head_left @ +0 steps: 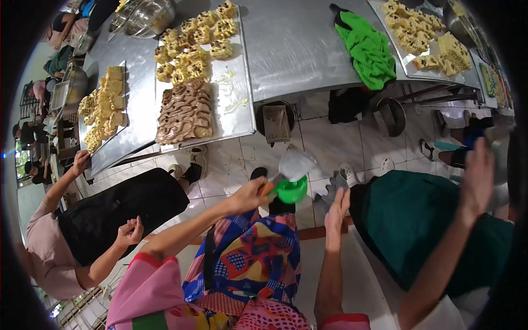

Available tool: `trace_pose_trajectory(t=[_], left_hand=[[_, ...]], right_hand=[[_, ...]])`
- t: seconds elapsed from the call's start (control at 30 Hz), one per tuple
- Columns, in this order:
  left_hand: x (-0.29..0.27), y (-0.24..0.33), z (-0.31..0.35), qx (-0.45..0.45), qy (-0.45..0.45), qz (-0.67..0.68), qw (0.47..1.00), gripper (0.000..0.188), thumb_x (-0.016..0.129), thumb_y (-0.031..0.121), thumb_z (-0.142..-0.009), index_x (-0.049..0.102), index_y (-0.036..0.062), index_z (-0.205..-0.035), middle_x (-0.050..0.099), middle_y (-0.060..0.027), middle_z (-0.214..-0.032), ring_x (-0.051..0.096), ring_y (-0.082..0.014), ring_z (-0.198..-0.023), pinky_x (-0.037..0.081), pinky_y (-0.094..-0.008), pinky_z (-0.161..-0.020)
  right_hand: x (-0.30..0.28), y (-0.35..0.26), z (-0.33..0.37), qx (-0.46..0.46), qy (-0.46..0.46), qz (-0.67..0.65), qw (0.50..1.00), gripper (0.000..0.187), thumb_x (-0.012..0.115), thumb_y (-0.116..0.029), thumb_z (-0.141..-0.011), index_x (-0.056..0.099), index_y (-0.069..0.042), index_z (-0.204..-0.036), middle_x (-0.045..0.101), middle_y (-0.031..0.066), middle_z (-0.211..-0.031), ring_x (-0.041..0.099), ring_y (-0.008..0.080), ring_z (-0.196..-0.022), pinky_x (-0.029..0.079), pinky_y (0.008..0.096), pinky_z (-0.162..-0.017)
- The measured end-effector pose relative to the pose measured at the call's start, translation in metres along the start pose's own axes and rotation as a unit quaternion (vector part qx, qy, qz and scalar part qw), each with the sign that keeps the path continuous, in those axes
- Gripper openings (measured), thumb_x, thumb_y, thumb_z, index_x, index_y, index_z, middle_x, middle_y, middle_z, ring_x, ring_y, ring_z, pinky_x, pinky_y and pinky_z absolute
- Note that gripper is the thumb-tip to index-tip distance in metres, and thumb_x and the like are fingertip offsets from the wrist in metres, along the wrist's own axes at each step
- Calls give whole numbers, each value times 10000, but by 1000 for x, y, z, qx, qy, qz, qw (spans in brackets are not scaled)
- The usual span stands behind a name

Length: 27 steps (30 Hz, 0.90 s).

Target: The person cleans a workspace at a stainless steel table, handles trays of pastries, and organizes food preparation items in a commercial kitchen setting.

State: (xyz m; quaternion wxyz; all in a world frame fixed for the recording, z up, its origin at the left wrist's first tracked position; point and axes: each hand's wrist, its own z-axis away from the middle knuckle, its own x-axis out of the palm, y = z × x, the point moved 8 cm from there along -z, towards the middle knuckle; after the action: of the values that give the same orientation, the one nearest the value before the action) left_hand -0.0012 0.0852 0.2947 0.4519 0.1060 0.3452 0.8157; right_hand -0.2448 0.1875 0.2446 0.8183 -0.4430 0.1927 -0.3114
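My left hand (248, 197) is closed around an orange handle, apparently that of a scraper with a pale, wide blade (297, 164). A green plastic bowl (292, 191) hangs beside these fingers, below the blade; whether they also grip its rim is hard to see. To the right, my right hand (336, 213) is turned edge-on with its fingers pointing up, and a crumpled grey cloth (330, 191) appears held in it. Both hands are in front of my patterned apron, short of the steel table (294, 52).
Chocolate-topped pieces (186, 113) and cream-coloured pastries (190, 60) fill a tray on the table. A green towel (367, 49) drapes over its edge. People stand close on both sides, in a black apron (124, 212) and a green apron (434, 231). Metal pans (278, 124) stand below.
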Motion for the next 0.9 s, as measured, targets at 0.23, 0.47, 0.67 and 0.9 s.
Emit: trace_pose_trajectory(t=[0.23,0.47,0.67,0.9], left_hand=[[-33,-170,-252,31,238,-26,970,407,646,204,-700,524,33,-1049,596,-156,-885,580,-294,-811,456,-402,-698],[-55,-230,-386,-58,357,4,932,461,604,266,-742,479,143,-1168,600,-177,-971,572,-350,-941,465,-443,-738],[-119,-315,-432,-30,291,-93,952,646,587,336,-850,284,94,-1367,508,-135,-1127,547,-256,-896,459,-423,-692],[-39,-207,-338,127,273,-29,953,724,682,351,-741,363,2,-1289,426,-242,-1247,356,-385,-1207,306,-429,-1006]], right_hand=[[7,86,-26,98,19,-10,995,657,481,-411,-915,246,-33,-1399,275,118,-1423,295,218,-1285,246,301,-1037],[37,131,-72,2,-75,-51,996,428,365,-264,-973,379,25,-1288,507,122,-1147,476,187,-1033,358,283,-911],[69,152,-88,-24,-127,29,991,369,362,-205,-970,402,19,-1260,521,106,-1081,474,159,-972,379,276,-855],[66,11,-44,-42,-129,73,988,399,409,-242,-953,409,1,-1270,507,133,-1158,463,168,-1056,365,294,-909]])
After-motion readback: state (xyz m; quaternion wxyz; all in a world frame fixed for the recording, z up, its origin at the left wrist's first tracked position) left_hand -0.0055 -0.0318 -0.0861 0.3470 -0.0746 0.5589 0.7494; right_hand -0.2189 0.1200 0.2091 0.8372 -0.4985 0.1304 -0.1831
